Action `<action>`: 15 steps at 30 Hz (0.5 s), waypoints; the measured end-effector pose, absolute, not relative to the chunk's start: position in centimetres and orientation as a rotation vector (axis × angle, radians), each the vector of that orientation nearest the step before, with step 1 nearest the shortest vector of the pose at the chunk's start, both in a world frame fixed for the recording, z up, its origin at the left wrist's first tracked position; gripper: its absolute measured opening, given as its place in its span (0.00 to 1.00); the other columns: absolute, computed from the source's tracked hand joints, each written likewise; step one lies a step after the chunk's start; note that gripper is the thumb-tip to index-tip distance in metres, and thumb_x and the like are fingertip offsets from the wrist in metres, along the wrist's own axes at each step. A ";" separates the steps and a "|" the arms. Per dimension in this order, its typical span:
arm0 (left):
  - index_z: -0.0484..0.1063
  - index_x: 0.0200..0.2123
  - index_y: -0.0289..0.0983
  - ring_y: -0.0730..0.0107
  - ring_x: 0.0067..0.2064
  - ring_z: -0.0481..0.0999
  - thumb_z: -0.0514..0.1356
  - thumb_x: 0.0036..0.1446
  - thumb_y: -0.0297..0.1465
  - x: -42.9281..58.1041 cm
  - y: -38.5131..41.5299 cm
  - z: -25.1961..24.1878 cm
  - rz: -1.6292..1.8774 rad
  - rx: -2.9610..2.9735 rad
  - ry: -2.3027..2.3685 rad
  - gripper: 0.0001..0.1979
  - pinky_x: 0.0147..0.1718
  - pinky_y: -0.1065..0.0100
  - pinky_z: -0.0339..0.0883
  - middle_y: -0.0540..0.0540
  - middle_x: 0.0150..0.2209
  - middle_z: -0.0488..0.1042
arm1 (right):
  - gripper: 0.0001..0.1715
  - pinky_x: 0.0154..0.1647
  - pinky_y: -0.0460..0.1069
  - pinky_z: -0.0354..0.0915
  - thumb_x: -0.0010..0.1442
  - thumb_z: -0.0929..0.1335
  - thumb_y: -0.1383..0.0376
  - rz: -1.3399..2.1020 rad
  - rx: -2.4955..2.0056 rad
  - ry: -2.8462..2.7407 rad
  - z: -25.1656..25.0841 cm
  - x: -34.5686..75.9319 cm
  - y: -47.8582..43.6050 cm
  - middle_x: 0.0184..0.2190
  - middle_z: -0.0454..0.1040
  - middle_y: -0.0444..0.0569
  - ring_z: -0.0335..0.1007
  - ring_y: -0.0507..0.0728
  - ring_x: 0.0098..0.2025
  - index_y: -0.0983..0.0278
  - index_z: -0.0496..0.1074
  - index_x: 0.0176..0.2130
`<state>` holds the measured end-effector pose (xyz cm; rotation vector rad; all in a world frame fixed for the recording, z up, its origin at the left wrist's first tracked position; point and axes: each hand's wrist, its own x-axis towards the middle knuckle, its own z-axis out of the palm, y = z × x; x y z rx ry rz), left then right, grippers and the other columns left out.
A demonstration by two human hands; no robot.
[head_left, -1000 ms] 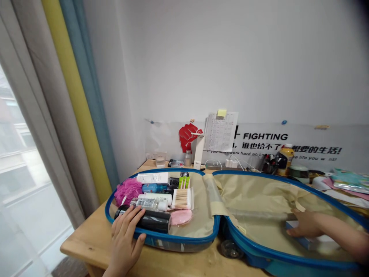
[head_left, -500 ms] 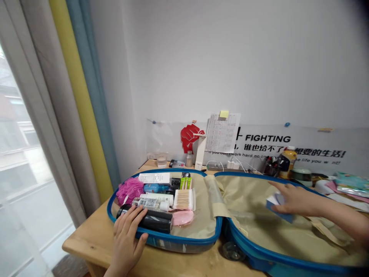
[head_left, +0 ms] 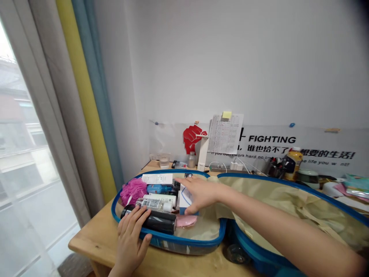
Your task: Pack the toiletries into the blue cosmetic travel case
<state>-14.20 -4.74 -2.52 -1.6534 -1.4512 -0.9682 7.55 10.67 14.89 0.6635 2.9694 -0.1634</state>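
Observation:
An open suitcase [head_left: 196, 242] with a blue rim lies spread on the table. My right hand [head_left: 203, 192] is closed on a white and blue box [head_left: 184, 198] in the left half, over the spot beside the bottles. My left hand [head_left: 132, 231] lies over the near left rim, fingers stretched flat onto a black cylindrical bottle [head_left: 161, 222]. Behind that bottle are a clear bottle [head_left: 152, 204], a white tube [head_left: 163, 198], a blue bottle [head_left: 157, 188], a long white box [head_left: 157, 178] and a pink bath puff [head_left: 132, 192]. A pink pouch-like item [head_left: 186, 220] is partly under the box.
The suitcase's right half [head_left: 268, 200] has a beige lining and straps. Along the wall stand a glass [head_left: 164, 161], a small bottle [head_left: 191, 159], a white lamp [head_left: 203, 154], a power strip [head_left: 220, 168] and a yellow-labelled bottle [head_left: 292, 163]. Curtains [head_left: 89, 96] hang at the left.
My right hand has carried the white and blue box from over the right half leftward into the left half, now covering the cotton swabs. My left hand stays on the rim and black bottle.

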 end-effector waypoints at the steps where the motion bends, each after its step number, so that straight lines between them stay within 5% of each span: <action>1: 0.61 0.59 0.39 0.54 0.57 0.65 0.47 0.63 0.41 -14.2 -4.7 -2.5 -0.969 -1.654 -1.452 0.24 0.55 0.56 0.51 0.40 0.52 0.72 | 0.68 0.61 0.60 0.53 0.41 0.73 0.48 -0.153 0.648 2.962 14.4 6.9 10.7 0.63 0.56 0.64 0.53 0.71 0.63 0.67 0.41 0.69; 15: 0.62 0.58 0.40 0.55 0.57 0.66 0.48 0.62 0.42 -14.3 -4.7 -2.8 -0.973 -1.648 -1.473 0.24 0.56 0.57 0.51 0.41 0.52 0.73 | 0.73 0.63 0.62 0.50 0.36 0.73 0.41 -0.183 0.586 2.985 10.4 5.6 11.3 0.63 0.56 0.65 0.53 0.74 0.62 0.69 0.44 0.68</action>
